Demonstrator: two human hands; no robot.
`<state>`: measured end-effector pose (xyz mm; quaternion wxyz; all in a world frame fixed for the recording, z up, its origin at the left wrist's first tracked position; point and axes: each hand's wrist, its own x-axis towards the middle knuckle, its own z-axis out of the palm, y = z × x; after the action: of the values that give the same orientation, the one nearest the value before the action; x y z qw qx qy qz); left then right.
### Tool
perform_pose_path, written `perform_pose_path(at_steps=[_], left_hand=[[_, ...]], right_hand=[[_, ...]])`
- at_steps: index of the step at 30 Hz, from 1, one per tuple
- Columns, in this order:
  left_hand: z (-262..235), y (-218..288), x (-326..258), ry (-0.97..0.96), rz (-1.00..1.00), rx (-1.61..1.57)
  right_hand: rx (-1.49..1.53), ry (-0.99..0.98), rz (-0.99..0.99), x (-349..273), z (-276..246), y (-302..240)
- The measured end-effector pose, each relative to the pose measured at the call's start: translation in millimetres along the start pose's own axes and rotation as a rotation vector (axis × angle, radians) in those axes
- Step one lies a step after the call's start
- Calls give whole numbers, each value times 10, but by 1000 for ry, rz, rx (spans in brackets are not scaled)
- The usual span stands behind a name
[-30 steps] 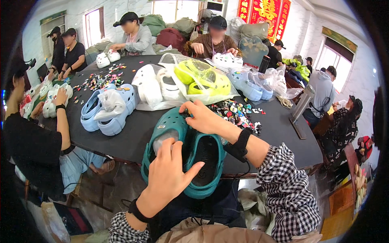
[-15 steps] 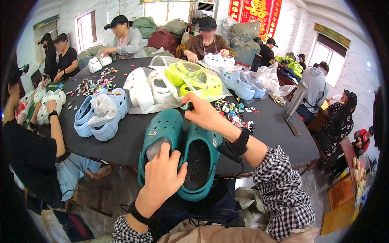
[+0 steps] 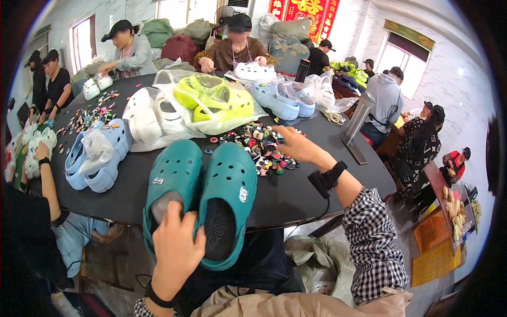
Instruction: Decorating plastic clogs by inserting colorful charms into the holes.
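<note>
Two teal clogs sit side by side at the near edge of the table, toes pointing away. My left hand point(image 3: 177, 243) grips the left clog point(image 3: 177, 166) at its foot opening, fingers reaching inside next to greyish stuffing point(image 3: 167, 205). A small white charm is fixed on that clog's upper. On the right clog point(image 3: 228, 171) a white charm point(image 3: 243, 194) sits at the outer side; its dark insole shows. My right hand point(image 3: 298, 145) is stretched out at the edge of a pile of small colourful shoe charms point(image 3: 259, 150), fingers apart, with nothing visible in them.
Beyond the clogs lie bagged white clogs point(image 3: 142, 113) and bagged yellow-green clogs point(image 3: 222, 103). Light blue clogs point(image 3: 105, 177) stand left, with more charms point(image 3: 87, 117) behind. A metal post on a base point(image 3: 358, 150) stands right. Several people work around the table.
My right hand has gone from beside the right clog's toe to the charm pile; its pinched fingers have spread. The view has shifted right. My left hand stays on the left clog.
</note>
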<state>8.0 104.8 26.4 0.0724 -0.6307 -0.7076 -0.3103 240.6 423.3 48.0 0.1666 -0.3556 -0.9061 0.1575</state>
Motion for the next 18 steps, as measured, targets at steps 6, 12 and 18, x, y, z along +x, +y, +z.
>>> perform_pose_path(at_steps=[6,12,18], left_hand=[[-129,-126,-75,12,-113,-215],[-292,-297,31,148,-167,-307],[-530,-699,125,12,-461,-314]], right_hand=[[-203,-260,-98,-269,127,185],[-229,-342,-133,-113,355,125],[-405,-400,-101,282,329,-92]])
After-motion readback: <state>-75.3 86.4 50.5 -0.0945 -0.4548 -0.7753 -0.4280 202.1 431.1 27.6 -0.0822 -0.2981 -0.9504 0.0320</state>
